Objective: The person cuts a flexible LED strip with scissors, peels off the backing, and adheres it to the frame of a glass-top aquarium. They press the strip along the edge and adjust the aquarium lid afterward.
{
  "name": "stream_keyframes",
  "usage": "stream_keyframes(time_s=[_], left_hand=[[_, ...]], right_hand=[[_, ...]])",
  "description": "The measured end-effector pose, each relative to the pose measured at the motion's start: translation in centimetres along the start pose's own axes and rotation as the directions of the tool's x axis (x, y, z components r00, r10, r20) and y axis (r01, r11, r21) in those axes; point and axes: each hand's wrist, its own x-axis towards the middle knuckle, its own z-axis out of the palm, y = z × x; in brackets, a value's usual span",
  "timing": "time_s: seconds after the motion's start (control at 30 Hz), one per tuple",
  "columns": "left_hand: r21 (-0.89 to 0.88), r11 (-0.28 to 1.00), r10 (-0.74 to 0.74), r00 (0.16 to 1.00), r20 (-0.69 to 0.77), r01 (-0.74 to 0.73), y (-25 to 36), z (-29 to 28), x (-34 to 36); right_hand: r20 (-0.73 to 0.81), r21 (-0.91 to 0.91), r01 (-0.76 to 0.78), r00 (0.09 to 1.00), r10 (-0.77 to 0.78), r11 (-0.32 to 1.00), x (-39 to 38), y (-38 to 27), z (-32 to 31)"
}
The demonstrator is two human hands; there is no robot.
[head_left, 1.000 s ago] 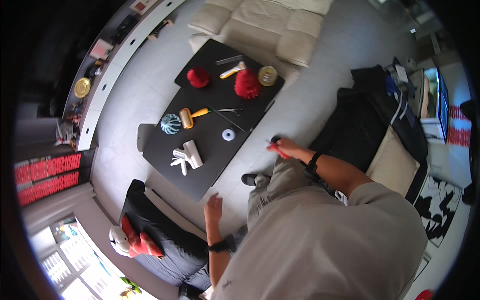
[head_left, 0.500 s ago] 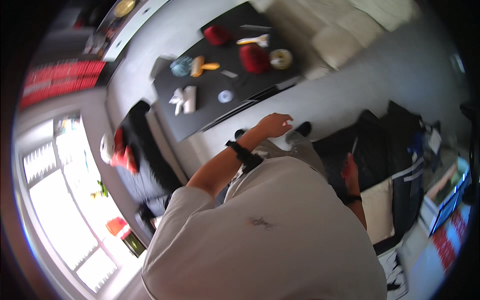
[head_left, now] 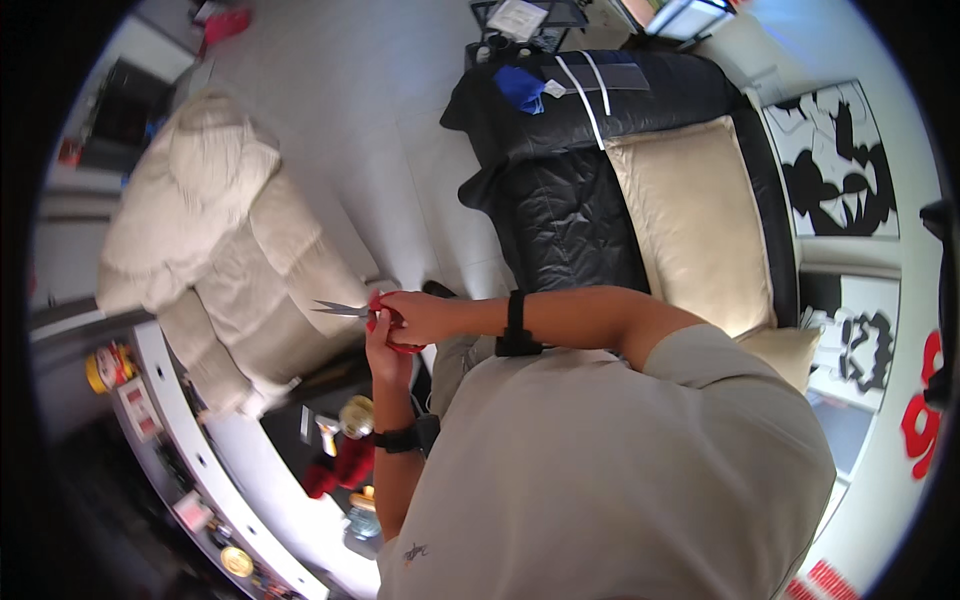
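A pair of scissors [head_left: 342,309] with grey blades and red handles is held out in front of my body, the blades pointing left and slightly parted. My right hand [head_left: 428,316] reaches across from the right and is closed around the red handles. From below, my left hand [head_left: 386,358] meets it, its fingers closed against the same handles near the pivot. The two hands touch and overlap, so how each finger sits in the loops is partly hidden. A black band circles each wrist.
A beige armchair [head_left: 235,270] stands at the left, and a black sofa [head_left: 565,225] with a beige cushion [head_left: 695,225] at the upper right. Red yarn balls [head_left: 352,462] and a round container [head_left: 357,416] sit on the dark low table [head_left: 285,425] at lower left. A white-edged shelf [head_left: 200,455] lies beyond.
My view has turned right, from the table toward the sofa and armchair. The scissors in my right hand have come across to the left, and my formerly empty left hand has joined them.
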Motion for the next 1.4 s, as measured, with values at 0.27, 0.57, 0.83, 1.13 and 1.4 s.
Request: stream_keyframes(time_s=[0.27, 0.57, 0.83, 1.13, 1.4], left_hand=[[0.092, 0.968, -0.243, 0.962, 0.126, 0.233, 7.0, 6.6, 13.9], [0.427, 0.848, -0.26, 0.948, -0.182, 0.315, 10.1, 8.1, 27.7], [0.446, 0.701, -0.32, 0.804, -0.501, 0.557, 9.9, 14.0, 36.9], [0.504, 0.628, -0.388, 0.8, -0.458, 0.593, 9.9, 19.5, 46.6], [0.56, 0.58, -0.447, 0.806, -0.389, 0.592, 9.9, 22.6, 51.8]], right_hand=[[-0.589, -0.314, 0.075, 0.766, -0.256, 0.946, 4.0, 3.0, -14.4], [-0.948, 0.156, -0.622, 0.124, 0.293, 0.767, 0.9, 26.5, -43.7], [-0.873, 0.223, -0.9, -0.014, 0.488, 0.374, 3.4, 37.2, -60.8], [-0.928, 0.351, -0.667, -0.155, 0.337, 0.657, 3.1, 41.5, -61.7], [-0.679, 0.696, -0.549, -0.293, 0.673, 0.463, 8.9, 37.6, -61.1]])
